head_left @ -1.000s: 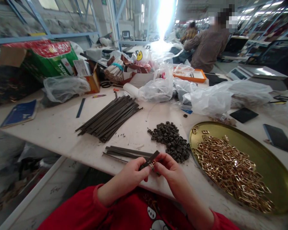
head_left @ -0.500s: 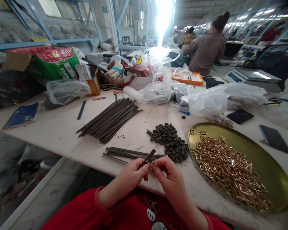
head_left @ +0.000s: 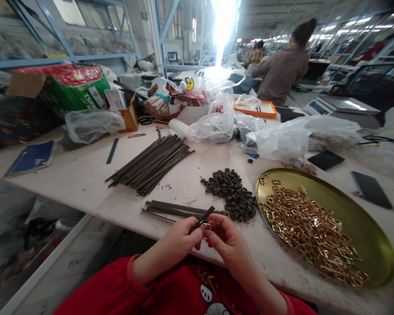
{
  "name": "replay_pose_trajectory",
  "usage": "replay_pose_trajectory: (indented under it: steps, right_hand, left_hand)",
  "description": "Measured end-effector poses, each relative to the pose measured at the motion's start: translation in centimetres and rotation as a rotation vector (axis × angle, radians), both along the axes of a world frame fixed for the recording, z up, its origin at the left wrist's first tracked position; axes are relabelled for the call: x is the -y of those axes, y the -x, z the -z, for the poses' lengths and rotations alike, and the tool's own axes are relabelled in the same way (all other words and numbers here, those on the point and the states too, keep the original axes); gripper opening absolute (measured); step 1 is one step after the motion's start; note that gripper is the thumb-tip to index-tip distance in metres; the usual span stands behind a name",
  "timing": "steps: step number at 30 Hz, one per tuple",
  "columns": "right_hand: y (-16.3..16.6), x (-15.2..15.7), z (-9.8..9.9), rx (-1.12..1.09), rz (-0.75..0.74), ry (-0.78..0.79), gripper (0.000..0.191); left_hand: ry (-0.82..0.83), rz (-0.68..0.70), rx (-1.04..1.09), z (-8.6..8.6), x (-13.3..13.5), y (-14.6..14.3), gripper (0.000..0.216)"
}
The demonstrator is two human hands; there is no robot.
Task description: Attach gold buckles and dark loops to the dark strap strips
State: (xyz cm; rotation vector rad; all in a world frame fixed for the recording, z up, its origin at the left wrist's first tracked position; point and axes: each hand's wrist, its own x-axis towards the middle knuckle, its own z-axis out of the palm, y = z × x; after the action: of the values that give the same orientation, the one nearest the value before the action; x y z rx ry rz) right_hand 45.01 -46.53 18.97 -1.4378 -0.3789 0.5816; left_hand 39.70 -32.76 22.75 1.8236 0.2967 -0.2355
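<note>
My left hand (head_left: 185,234) is closed on a dark strap (head_left: 206,214), whose end sticks up past the fingertips. A small gold buckle (head_left: 207,226) sits at the strap between both hands, and my right hand (head_left: 228,236) pinches it with thumb and fingers. Something small and dark shows in the right fingers, perhaps a strap loop. Several more dark straps (head_left: 175,209) lie just beyond my hands, partly hidden by them. Past my right hand is a heap of small dark loops (head_left: 239,203). Gold buckles (head_left: 311,227) are piled in a round, gold-coloured tray (head_left: 369,245) at the right.
A larger bundle of dark straps (head_left: 151,162) lies on the table further back. Plastic bags (head_left: 279,140), boxes and a scale (head_left: 343,107) line the far side. A phone (head_left: 371,189) rests beyond the tray, and a blue booklet (head_left: 31,157) at the left. A person (head_left: 280,74) sits beyond the table.
The gold buckle shows more plainly between my fingers now. My right fingers have shifted and spread a little around it, while the left hand still grips the strap.
</note>
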Motion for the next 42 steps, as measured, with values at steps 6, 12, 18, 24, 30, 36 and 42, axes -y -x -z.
replay_pose_trajectory:
  steps: [6, 12, 18, 24, 30, 36, 42]
  right_hand:
    - [-0.7, 0.1, 0.3, -0.200, 0.092, -0.086, 0.026]
    - [-0.9, 0.2, -0.4, -0.489, 0.216, -0.220, 0.031]
    - [0.3, -0.5, -0.6, -0.601, 0.128, -0.259, 0.029]
    - [1.0, -0.5, 0.6, -0.505, 0.100, -0.233, 0.024]
    - [1.5, -0.6, 0.8, -0.398, 0.079, -0.180, 0.023]
    - [1.4, -0.3, 0.7, -0.046, 0.144, -0.012, 0.024]
    - [0.9, -0.4, 0.6, 0.096, 0.183, 0.064, 0.023]
  left_hand:
    - [-0.013, 0.050, -0.053, -0.4, -0.4, 0.3, 0.032]
    - [-0.188, 0.085, 0.024, 0.1, -1.2, 1.1, 0.023]
    - [-0.244, 0.115, 0.104, 0.2, 0.0, 0.7, 0.024]
    - [-0.043, 0.044, 0.075, 0.5, 0.6, 0.4, 0.008]
    - [0.074, 0.021, 0.026, 0.4, 0.4, 0.9, 0.019]
    - [0.185, -0.020, -0.032, 1.3, 0.6, 1.1, 0.026]
    - [0.304, -0.056, -0.089, 1.0, 0.6, 1.0, 0.030]
